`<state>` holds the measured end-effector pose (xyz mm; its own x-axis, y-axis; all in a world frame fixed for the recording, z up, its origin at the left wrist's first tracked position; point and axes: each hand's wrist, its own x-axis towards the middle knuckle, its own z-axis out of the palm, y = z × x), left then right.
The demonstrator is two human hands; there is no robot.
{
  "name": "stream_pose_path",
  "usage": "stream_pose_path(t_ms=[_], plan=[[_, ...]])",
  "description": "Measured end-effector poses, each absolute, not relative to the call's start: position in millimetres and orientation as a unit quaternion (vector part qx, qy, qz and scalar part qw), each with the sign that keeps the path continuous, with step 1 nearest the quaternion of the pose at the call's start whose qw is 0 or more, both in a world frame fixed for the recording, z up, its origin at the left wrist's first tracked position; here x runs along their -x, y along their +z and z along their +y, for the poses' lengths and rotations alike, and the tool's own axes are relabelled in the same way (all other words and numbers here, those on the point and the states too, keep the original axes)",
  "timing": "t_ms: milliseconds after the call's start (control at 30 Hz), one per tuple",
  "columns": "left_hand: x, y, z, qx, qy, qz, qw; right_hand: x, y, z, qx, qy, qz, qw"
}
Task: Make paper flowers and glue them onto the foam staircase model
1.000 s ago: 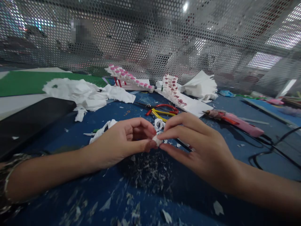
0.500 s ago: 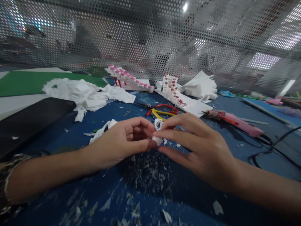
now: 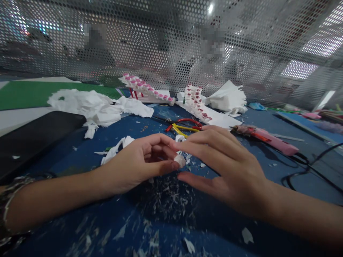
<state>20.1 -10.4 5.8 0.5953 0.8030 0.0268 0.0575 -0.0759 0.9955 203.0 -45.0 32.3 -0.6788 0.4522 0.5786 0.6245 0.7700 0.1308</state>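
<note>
My left hand is closed in a pinch, thumb and fingers holding a small white paper wad just above the blue table. My right hand hovers beside it with fingers stretched out and thumb apart; its fingertips reach over the wad, close to my left fingertips. Paper shreds lie under both hands.
Red and yellow pliers lie just behind the hands. A pink glue gun and black cables are at the right. Crumpled white tissue, two rows of white-and-pink paper flowers, a folded paper stack and a perforated metal screen stand behind. A black sheet lies at left.
My right hand has let go of the paper wad and spread its fingers, lifting slightly. My left hand still pinches the wad in much the same place.
</note>
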Motion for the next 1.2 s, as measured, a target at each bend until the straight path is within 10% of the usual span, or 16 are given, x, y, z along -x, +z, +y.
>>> stream_pose_path(t_ms=[1200], plan=[[-21,9,-16,-0.704,0.270,0.306,0.582,-196,18,-40,0.286,-0.016,-0.910,0.299]])
